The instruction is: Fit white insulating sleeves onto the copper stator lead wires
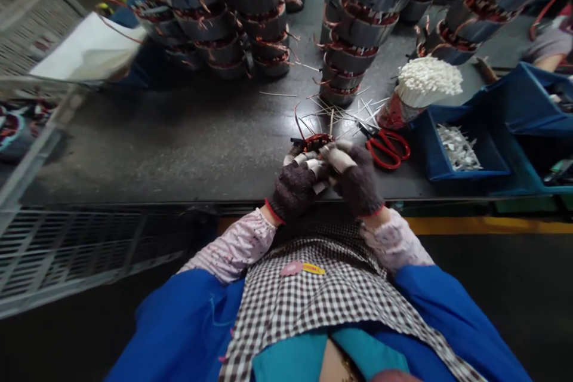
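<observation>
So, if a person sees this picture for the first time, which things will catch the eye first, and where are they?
First, the two gloved hands at the centre: the left hand and right hand close together on a copper-wound stator at the near edge of the dark table. Behind them stand tall stacks of stators across the far side. To the right lie red-handled scissors, a bundle of white sticks and a blue bin.

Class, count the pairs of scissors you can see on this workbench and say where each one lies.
1. The red-handled scissors lie on the dark workbench, just right of the gloved right hand and left of the blue bin. Others may be hidden behind the stator stacks.
</observation>
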Motion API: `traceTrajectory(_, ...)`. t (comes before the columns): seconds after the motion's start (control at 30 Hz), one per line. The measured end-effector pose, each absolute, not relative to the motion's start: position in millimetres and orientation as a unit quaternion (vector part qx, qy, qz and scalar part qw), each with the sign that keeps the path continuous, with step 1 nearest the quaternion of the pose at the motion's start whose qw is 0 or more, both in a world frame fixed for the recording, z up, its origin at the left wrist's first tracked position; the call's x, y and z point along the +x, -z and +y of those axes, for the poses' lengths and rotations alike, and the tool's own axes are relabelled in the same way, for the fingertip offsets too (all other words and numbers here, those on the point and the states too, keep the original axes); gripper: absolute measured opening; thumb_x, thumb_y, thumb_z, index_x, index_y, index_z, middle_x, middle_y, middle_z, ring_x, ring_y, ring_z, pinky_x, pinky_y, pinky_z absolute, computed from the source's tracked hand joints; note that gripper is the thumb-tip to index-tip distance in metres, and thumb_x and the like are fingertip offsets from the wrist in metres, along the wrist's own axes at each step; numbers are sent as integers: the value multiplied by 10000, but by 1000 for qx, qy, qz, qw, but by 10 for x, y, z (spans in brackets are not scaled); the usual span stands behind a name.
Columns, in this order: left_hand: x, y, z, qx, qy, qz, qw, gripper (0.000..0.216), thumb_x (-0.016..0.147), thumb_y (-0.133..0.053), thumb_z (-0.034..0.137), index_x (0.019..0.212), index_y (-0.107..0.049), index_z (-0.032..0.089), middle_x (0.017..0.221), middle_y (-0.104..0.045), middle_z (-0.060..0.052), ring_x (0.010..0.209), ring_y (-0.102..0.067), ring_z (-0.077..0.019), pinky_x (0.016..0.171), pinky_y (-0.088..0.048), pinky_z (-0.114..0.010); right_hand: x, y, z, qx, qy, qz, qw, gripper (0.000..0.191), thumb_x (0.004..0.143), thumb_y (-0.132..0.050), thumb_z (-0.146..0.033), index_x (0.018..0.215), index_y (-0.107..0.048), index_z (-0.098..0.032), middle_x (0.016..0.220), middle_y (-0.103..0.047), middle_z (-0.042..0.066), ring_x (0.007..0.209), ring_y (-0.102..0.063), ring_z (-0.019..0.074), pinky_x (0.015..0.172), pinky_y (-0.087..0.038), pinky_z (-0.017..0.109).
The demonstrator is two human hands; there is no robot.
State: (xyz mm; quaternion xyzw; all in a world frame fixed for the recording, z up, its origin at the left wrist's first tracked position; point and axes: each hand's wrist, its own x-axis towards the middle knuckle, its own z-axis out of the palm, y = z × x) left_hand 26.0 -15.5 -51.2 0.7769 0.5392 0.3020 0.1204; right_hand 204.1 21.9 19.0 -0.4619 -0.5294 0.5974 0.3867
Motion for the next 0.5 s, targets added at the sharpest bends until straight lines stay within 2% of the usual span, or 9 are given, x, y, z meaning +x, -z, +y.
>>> traceTrajectory(0.13, 240, 435, -174, 762, -317, 555, 102, 333, 1080, -941, 406, 1396, -947, 304, 1403, -986, -122, 1469, -895, -439, 1415, -640, -708, 1917, -74, 439, -443, -537, -594, 403, 450, 1115, -798, -711, 1011, -801, -273, 904, -790, 5, 833, -719, 199, 754, -633, 310)
traceTrajectory(0.2, 238, 377, -186, 742, -334, 575, 85, 340, 1075, -938, 432, 1390, -961, 305, 1306, -1002, -106, 1348, -934, -429, 1401, -641, -701, 2224, -8, 505, -443, -460, -646, 418, 494, 1165, -730, -755, 1100, -857, -281, 1081, -871, 55, 952, -793, 244, 847, -701, 376)
traceTrajectory(0.27, 237, 331, -188, 729, -345, 586, 79, 248, 1086, -900, 428, 1288, -992, 317, 1176, -1007, -76, 1206, -955, -400, 1367, -657, -675, 2703, 8, 610, -484, -338, -698, 406, 534, 1225, -645, -747, 1191, -899, -279, 1278, -907, 119, 1061, -845, 289, 930, -741, 440)
traceTrajectory(0.3, 234, 315, -183, 726, -347, 587, 81, 208, 1089, -880, 428, 1222, -1005, 327, 1130, -1006, -62, 1163, -955, -388, 1358, -659, -666, 2954, -10, 681, -525, -264, -724, 361, 523, 1264, -603, -686, 1245, -911, -264, 1370, -910, 155, 1166, -866, 315, 1018, -750, 465)
traceTrajectory(0.4, 219, 294, -134, 718, -354, 591, 102, 212, 1088, -838, 457, 1078, -1019, 347, 1087, -1011, -41, 1123, -952, -380, 1363, -648, -661, 3494, -118, 924, -620, -101, -772, 93, 444, 1262, -660, -457, 1517, -898, -182, 1523, -904, 248, 1377, -871, 387, 1203, -715, 500)
traceTrajectory(0.47, 219, 279, -82, 710, -353, 597, 123, 238, 1077, -821, 475, 1046, -1021, 350, 1083, -1015, -35, 1115, -950, -380, 1362, -646, -657, 3581, -187, 1070, -608, -79, -789, -46, 536, 1263, -650, -361, 1742, -794, -168, 1576, -894, 275, 1371, -888, 394, 1194, -702, 482)
traceTrajectory(0.5, 225, 266, -57, 707, -349, 600, 134, 243, 1067, -817, 480, 1030, -1020, 351, 1073, -1014, -32, 1108, -949, -380, 1365, -643, -657, 3554, -215, 1134, -592, -81, -798, -80, 580, 1276, -627, -350, 1813, -737, -161, 1595, -885, 294, 1358, -896, 397, 1173, -700, 475)
